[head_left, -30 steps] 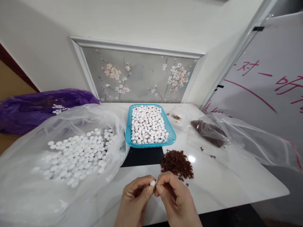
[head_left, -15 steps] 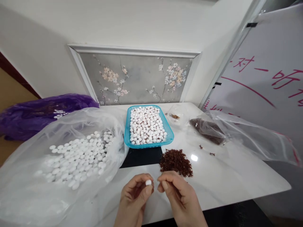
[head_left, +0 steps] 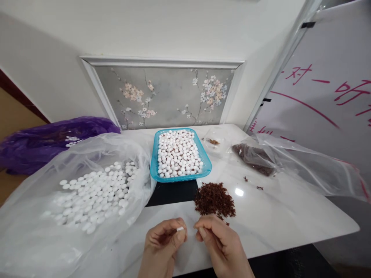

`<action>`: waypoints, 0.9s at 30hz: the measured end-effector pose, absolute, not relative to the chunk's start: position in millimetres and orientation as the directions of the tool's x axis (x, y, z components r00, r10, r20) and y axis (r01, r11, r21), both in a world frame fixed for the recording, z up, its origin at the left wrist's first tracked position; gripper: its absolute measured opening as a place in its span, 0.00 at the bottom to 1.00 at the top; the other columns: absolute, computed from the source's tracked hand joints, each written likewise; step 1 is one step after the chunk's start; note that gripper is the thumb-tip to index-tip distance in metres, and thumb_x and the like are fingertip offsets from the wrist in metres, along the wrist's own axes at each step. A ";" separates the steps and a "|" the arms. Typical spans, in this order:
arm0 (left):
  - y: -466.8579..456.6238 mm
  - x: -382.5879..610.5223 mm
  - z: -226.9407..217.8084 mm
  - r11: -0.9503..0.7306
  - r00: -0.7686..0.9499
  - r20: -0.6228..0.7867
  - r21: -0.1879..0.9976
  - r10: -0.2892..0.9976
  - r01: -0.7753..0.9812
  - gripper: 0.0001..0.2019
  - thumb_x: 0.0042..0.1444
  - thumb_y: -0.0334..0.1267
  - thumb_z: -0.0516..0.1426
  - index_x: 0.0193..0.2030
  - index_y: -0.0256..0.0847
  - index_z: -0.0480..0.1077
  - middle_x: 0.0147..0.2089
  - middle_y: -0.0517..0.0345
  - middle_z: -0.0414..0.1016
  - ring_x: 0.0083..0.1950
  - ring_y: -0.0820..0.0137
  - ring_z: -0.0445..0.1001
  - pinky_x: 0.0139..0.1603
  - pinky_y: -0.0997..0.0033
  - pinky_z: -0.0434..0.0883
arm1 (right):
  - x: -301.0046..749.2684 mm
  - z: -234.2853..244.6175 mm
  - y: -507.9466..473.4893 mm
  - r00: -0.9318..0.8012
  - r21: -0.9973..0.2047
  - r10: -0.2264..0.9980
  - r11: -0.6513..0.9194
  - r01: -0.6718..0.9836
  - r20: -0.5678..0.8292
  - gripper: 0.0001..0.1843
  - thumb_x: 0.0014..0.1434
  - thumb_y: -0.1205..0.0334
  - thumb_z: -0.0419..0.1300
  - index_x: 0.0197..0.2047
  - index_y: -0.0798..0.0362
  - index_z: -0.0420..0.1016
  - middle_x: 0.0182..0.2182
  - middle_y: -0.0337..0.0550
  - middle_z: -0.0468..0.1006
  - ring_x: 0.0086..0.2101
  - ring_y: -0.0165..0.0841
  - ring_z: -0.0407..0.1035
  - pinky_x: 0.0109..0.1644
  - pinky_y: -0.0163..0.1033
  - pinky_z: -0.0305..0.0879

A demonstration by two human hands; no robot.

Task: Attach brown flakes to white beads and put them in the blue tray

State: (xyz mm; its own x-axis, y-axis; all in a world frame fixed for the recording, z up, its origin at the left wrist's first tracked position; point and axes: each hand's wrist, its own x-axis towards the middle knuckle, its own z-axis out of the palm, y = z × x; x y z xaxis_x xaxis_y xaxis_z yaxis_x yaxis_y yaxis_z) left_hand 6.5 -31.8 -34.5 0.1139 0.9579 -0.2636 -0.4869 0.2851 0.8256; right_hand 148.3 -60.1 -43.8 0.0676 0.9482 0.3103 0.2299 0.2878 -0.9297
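Note:
Between the thumb and forefinger of my left hand (head_left: 164,244) is a small white ball (head_left: 180,229), mostly covered by the fingers. My right hand (head_left: 220,242) is closed in a pinch a short gap to the right of it; anything between its fingertips is too small to make out. Just beyond the right hand lies a pile of dark red-brown small star-like pieces (head_left: 215,199). A blue plastic basket (head_left: 153,173) farther back is full of white balls with bits of brown among them.
At left, an open clear plastic bag (head_left: 37,247) holds many loose white balls, with a purple bag (head_left: 26,150) behind it. At right lie a clear bag of brown material (head_left: 255,158), a small bag (head_left: 213,141) and two stray brown pieces. A whiteboard (head_left: 327,50) stands right.
My left hand has turned and dipped slightly, so less of the white ball shows. My right hand has moved slightly down and keeps its pinch.

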 end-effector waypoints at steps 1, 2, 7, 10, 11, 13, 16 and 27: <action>-31.4 6.4 -34.8 0.289 0.125 -0.262 0.821 0.957 -0.492 0.06 0.37 0.31 0.68 0.23 0.39 0.77 0.24 0.60 0.73 0.26 0.76 0.68 0.31 0.78 0.68 | 147.9 -44.6 -60.6 0.070 -0.928 0.946 0.295 0.229 0.318 0.10 0.63 0.63 0.50 0.36 0.51 0.72 0.27 0.40 0.70 0.28 0.31 0.67 0.32 0.34 0.62; -31.0 6.4 -35.0 0.297 0.134 -0.266 0.815 0.955 -0.497 0.05 0.37 0.31 0.68 0.23 0.39 0.77 0.23 0.61 0.73 0.26 0.76 0.69 0.31 0.78 0.68 | 147.4 -45.4 -61.0 0.073 -0.927 0.944 0.298 0.227 0.321 0.10 0.63 0.63 0.50 0.36 0.51 0.72 0.26 0.40 0.70 0.27 0.30 0.67 0.32 0.34 0.62; -30.2 7.7 -36.6 0.346 0.073 -0.369 0.762 0.927 -0.548 0.09 0.34 0.33 0.69 0.27 0.41 0.79 0.31 0.58 0.79 0.31 0.75 0.73 0.36 0.77 0.71 | 145.3 -46.1 -61.1 0.059 -0.929 0.950 0.283 0.239 0.305 0.11 0.63 0.62 0.50 0.34 0.51 0.71 0.27 0.41 0.71 0.27 0.30 0.66 0.32 0.33 0.62; -30.5 7.3 -37.9 0.364 0.108 -0.365 0.763 0.925 -0.534 0.14 0.32 0.33 0.70 0.31 0.40 0.79 0.32 0.57 0.79 0.34 0.74 0.73 0.39 0.79 0.70 | 145.4 -45.8 -60.4 0.053 -0.922 0.948 0.292 0.254 0.315 0.11 0.64 0.62 0.49 0.34 0.51 0.71 0.27 0.40 0.71 0.27 0.30 0.67 0.32 0.34 0.62; -30.6 7.1 -38.0 0.368 0.125 -0.359 0.766 0.925 -0.527 0.14 0.32 0.33 0.70 0.31 0.41 0.79 0.32 0.57 0.79 0.34 0.74 0.73 0.39 0.80 0.70 | 145.6 -45.9 -60.4 0.051 -0.921 0.947 0.295 0.255 0.317 0.11 0.64 0.62 0.49 0.34 0.51 0.72 0.27 0.40 0.71 0.28 0.30 0.67 0.32 0.34 0.62; -30.7 7.0 -37.7 0.373 0.127 -0.362 0.767 0.923 -0.522 0.13 0.33 0.33 0.70 0.30 0.41 0.79 0.32 0.58 0.79 0.33 0.74 0.73 0.39 0.80 0.70 | 146.2 -46.6 -61.2 0.042 -0.922 0.948 0.297 0.250 0.316 0.11 0.64 0.62 0.50 0.35 0.50 0.72 0.27 0.41 0.71 0.28 0.30 0.67 0.32 0.34 0.63; -31.0 7.6 -36.0 0.347 0.078 -0.363 0.776 0.929 -0.527 0.10 0.34 0.32 0.69 0.28 0.40 0.78 0.31 0.59 0.77 0.32 0.75 0.72 0.37 0.79 0.70 | 147.2 -49.3 -64.5 0.028 -0.922 0.949 0.297 0.249 0.313 0.11 0.63 0.62 0.50 0.36 0.50 0.72 0.28 0.41 0.71 0.28 0.30 0.67 0.32 0.33 0.63; -32.7 6.8 -34.5 0.302 0.102 -0.287 0.838 0.952 -0.455 0.07 0.36 0.30 0.68 0.23 0.38 0.75 0.26 0.60 0.72 0.29 0.74 0.68 0.32 0.77 0.67 | 143.0 -63.0 -76.2 -0.027 -0.920 0.952 0.302 0.249 0.305 0.13 0.63 0.60 0.49 0.32 0.49 0.73 0.25 0.40 0.70 0.22 0.27 0.64 0.25 0.30 0.60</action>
State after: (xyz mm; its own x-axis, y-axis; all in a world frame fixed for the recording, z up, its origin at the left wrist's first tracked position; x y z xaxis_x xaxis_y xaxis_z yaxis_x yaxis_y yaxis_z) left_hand 6.8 -32.7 -34.5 0.1018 0.9524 -0.2875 -0.4545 0.3016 0.8381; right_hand 143.0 -76.2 -63.0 -0.0268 0.9520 0.3048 0.2494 0.3017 -0.9202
